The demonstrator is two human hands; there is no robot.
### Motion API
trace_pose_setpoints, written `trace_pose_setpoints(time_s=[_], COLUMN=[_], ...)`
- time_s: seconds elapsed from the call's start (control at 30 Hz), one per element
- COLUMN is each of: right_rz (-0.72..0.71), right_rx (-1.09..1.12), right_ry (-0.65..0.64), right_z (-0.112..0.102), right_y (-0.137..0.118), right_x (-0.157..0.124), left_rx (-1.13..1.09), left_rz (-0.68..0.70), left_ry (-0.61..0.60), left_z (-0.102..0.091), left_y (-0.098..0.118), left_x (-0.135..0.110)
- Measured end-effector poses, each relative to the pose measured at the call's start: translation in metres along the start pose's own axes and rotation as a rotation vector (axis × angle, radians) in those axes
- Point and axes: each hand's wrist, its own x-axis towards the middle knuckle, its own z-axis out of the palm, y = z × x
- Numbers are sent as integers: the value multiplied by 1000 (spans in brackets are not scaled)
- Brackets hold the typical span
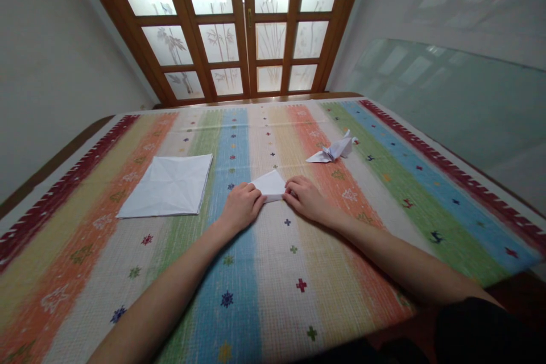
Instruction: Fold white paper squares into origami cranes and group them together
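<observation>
A small folded piece of white paper (270, 185) lies on the striped tablecloth (264, 273) in front of me. My left hand (241, 205) has its fingers curled and pressed on the paper's left edge. On the paper's right edge rests my right hand (305, 196), fingers bent and pinching down. Both hands touch the same folded piece from opposite sides.
A creased square sheet of white paper (168, 185) lies flat to the left. A finished white paper crane (335, 151) sits further back on the right. Wooden doors with frosted glass (239, 23) stand beyond the table's far edge; a glass panel (447, 102) is on the right.
</observation>
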Motion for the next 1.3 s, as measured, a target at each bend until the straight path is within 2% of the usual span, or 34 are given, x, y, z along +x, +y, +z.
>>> trace_pose_setpoints(time_s=[0.13,0.23,0.33,0.4,0.47,0.53,0.6,0.77,0.93,1.07,1.17,1.23,1.3], right_rz=[99,139,166,180,184,182,182,201,233,267,270,260,235], right_rx=[-84,-131,-155,-166,-172,-178,-190,-218,-198,-154,-49,29,82], right_ry=[-8,-14,-33,-48,-59,-63,-61,-63,-66,-51,9,70,97], right_z=[-1,-2,-2,-2,-2,-2,-1,-2,-6,-9,-8,-7,-6], right_y=[-4,-6,-6,-6,-6,-6,-7,-8,-4,0,3,6,9], right_x=[0,-1,-2,-2,-2,-2,-2,-3,-8,-12,-15,-16,-16], left_rx=[58,122,193,218,203,160,120,92,83,53,-18,-95,-183], left_rz=[-139,-164,-150,-43,173,373,442,366,290,250,235,211,147], left_ry=[-23,-4,72,128,114,30,-72,-282,-341,-328,-290,-217,-92], left_z=[5,8,8,7,6,6,6,3,1,3,4,6,7], left_y=[2,3,3,1,-2,-5,-8,-13,-11,-10,-12,-14,-16], left_x=[8,10,10,8,6,2,-2,-13,-14,-12,-10,-10,-9])
